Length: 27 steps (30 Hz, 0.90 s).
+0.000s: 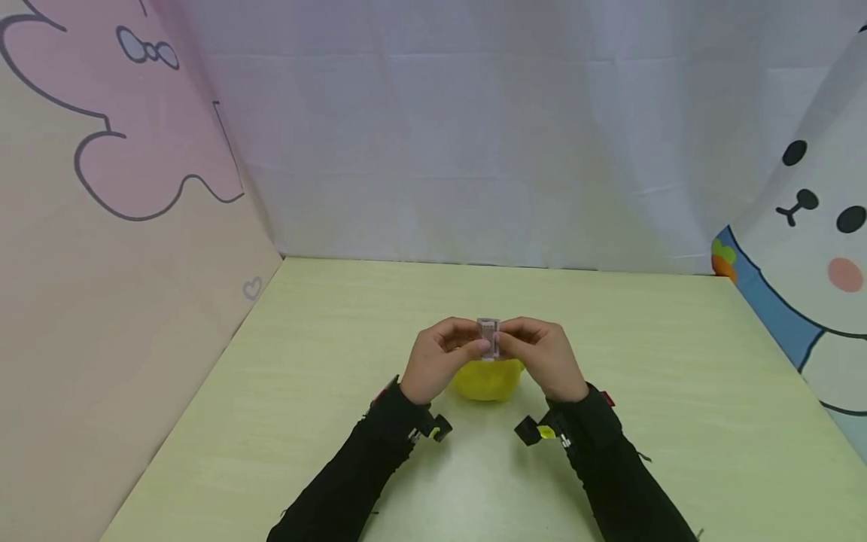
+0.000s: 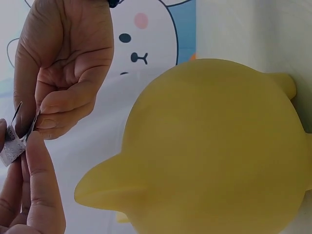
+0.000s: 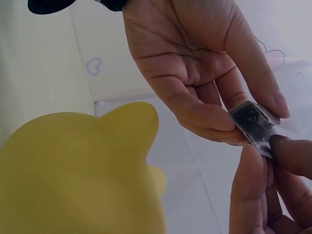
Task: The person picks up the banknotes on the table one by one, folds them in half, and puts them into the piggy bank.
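Both hands meet over the yellow figure and hold a small, shiny grey packet [image 1: 488, 336] between their fingertips. My left hand [image 1: 436, 357] pinches its left side with thumb and fingers, and my right hand [image 1: 545, 354] pinches the right side. In the right wrist view the packet [image 3: 256, 127] looks dark and glossy with a clear edge; its exact kind cannot be told. Pale, printed-looking parts of the packet [image 2: 12, 146] stand up between the fingers in the left wrist view. Beneath the hands sits a rounded yellow animal-shaped figure [image 1: 485, 382], with a pointed ear-like bump and stubby feet [image 2: 284, 85].
A pale green table [image 1: 325, 361] lies under everything. White sheeting [image 1: 474, 150] hangs along its back edge. Printed panels flank it: a pink cartoon shape [image 1: 156, 143] on the left and a white cartoon animal [image 1: 813, 248] on the right. Small dark devices [image 1: 528, 430] are strapped at both wrists.
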### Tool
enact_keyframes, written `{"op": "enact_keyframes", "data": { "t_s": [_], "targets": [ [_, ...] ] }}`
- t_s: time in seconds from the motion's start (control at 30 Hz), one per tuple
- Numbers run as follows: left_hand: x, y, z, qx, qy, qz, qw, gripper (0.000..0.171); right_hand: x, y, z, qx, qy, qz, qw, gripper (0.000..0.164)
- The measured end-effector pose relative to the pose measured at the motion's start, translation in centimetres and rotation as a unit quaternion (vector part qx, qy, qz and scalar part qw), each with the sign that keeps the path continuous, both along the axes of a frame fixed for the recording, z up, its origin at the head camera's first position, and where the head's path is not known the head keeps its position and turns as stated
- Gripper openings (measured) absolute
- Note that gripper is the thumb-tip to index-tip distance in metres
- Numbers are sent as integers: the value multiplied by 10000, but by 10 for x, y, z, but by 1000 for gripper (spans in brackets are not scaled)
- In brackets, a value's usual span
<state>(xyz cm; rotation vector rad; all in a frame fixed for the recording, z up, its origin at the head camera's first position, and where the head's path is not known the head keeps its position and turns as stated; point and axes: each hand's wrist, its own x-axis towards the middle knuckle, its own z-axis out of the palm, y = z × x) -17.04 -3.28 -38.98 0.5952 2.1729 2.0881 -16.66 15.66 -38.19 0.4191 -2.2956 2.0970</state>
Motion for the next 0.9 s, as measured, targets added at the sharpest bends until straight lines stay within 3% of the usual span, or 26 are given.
{"op": "enact_keyframes", "data": {
  "t_s": [0.4, 0.9],
  "targets": [
    [2, 2, 2, -78, 55, 166, 9998, 22, 0, 5, 1, 7, 114, -73, 9999, 34],
    [4, 4, 2, 49, 8, 141, 9999, 21, 3, 1, 0, 37, 300, -106, 9995, 25]
  ]
}}
